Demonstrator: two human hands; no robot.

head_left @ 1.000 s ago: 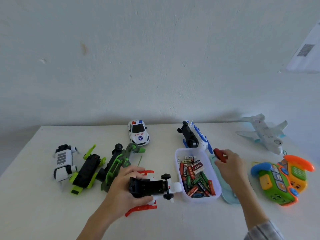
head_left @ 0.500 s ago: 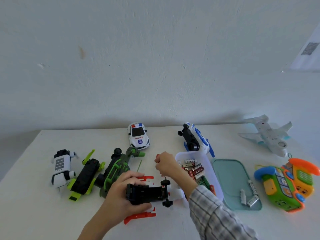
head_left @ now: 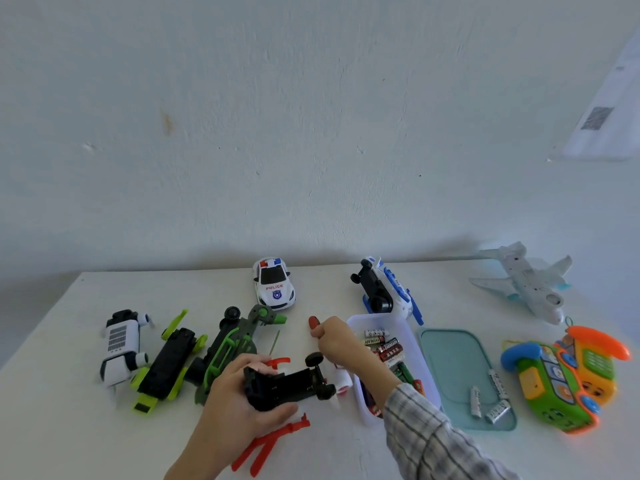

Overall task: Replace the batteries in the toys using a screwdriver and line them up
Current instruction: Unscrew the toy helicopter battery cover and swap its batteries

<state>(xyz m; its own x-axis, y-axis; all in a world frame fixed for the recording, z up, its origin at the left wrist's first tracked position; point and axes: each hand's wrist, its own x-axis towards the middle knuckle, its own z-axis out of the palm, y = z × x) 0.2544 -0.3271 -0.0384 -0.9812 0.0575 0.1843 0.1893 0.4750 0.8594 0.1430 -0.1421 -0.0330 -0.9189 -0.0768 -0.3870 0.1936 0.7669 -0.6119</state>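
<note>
Lying upside down near the middle of the table (head_left: 346, 455), the red-and-black toy car (head_left: 287, 386) had its long axis running left to right, black underside up, wheels at its right end. The left hand (head_left: 242, 407) gripped it from the near-left side, fingers curled over the far edge and thumb along the near edge, pinning it against the table. The right hand (head_left: 337, 342) came in across the battery box (head_left: 412, 344) from the right, its checked sleeve (head_left: 433, 434) lying over the box's near part, and was closed round the red-handled screwdriver (head_left: 313, 322). Only the red butt of the handle showed above the fist at its far-left side; the shaft and tip were hidden behind the fingers, so I could not tell whether the tip had reached a screw. The fist sat just far of the car's right end, above the wheel there, so the tool appeared to point down and toward the near side onto the underside. My judgement is that the coming move depended on setting the tip square on the cover screw while the left hand kept the car from rolling.

Loose batteries (head_left: 476, 401) lay on the teal lid (head_left: 453, 358) to the right, well apart from both hands.
</note>
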